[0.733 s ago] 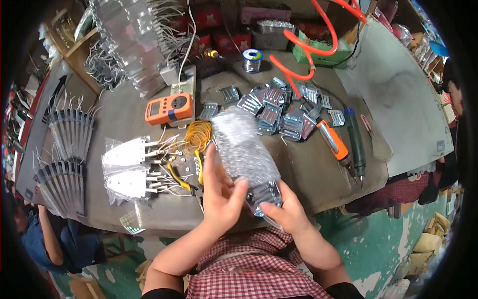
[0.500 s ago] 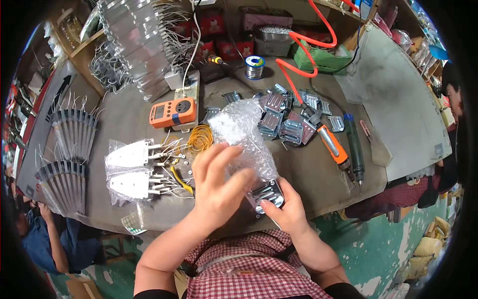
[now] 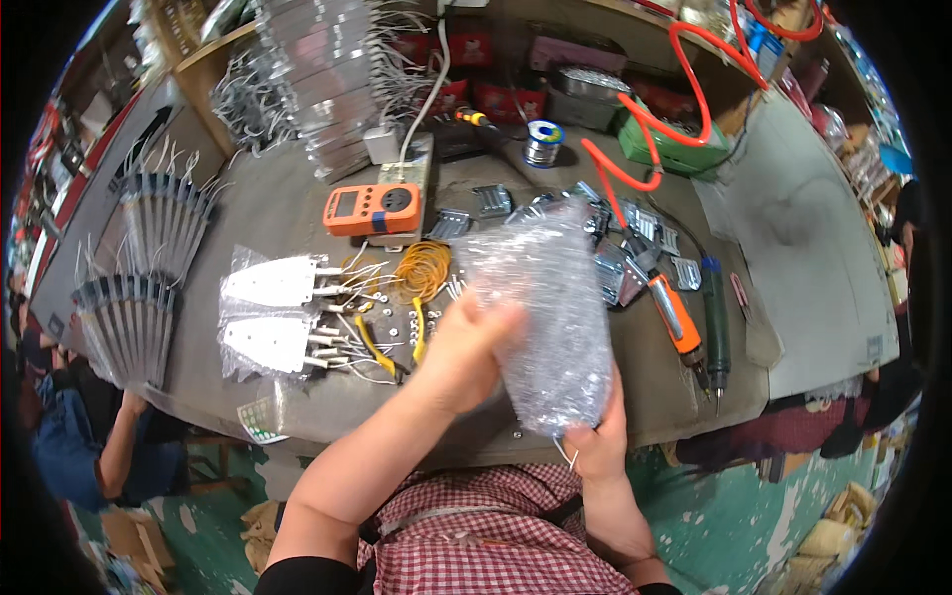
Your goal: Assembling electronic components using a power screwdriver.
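Observation:
A clear bubble-wrap bag (image 3: 555, 327) stands tilted in front of me, covering part of the bench. My right hand (image 3: 599, 446) grips its lower end, with the thumb in front and most fingers hidden behind. Two thin white wires (image 3: 566, 453) stick out by that thumb. The metal plate is hidden from sight, so I cannot tell whether it lies inside the bag. Against the bag's left edge is my left hand (image 3: 471, 352), its curled fingers smeared by motion; whether they grip the plastic is unclear.
Left of the bag lie white wired plates (image 3: 268, 342) in bubble wrap, yellow-handled pliers (image 3: 372, 347) and rubber bands (image 3: 422, 270). An orange meter (image 3: 372, 209) and solder spool (image 3: 543, 144) stand behind. Metal plates, an orange-handled tool (image 3: 674, 315) and a green screwdriver (image 3: 715, 327) lie right.
The bag has come down over the spot where the metal plate showed in my right hand, and now hangs wide and flat. My left hand has moved to its left edge. The view has shifted.

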{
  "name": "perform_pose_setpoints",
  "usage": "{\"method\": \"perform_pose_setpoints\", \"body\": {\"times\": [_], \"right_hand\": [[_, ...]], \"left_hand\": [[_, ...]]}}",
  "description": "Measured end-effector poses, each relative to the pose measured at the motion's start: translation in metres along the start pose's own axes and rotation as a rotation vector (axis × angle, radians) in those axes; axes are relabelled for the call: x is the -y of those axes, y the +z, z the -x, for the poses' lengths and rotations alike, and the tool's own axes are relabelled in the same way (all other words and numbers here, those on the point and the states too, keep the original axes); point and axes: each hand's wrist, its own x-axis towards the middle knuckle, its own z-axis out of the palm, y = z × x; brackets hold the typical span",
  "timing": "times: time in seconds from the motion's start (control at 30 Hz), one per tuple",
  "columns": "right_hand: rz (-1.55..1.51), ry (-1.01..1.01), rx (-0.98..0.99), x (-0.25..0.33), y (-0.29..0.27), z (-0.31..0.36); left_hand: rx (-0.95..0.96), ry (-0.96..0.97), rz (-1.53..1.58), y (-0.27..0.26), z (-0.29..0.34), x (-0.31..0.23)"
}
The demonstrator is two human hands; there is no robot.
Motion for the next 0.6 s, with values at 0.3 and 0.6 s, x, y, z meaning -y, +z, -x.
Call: {"method": "perform_pose_setpoints", "body": {"times": [0.3,0.6], "right_hand": [[0.488,-0.034,-0.177,0.035,-0.044,-0.005],[1.219,-0.022,0.087,0.038,-0.064,-0.002]], "left_hand": [[0.291,0.543,-1.413,-0.021,0.004,0.036],[-0.31,0.277,-2.082,-0.106,-0.033,-0.03]]}}
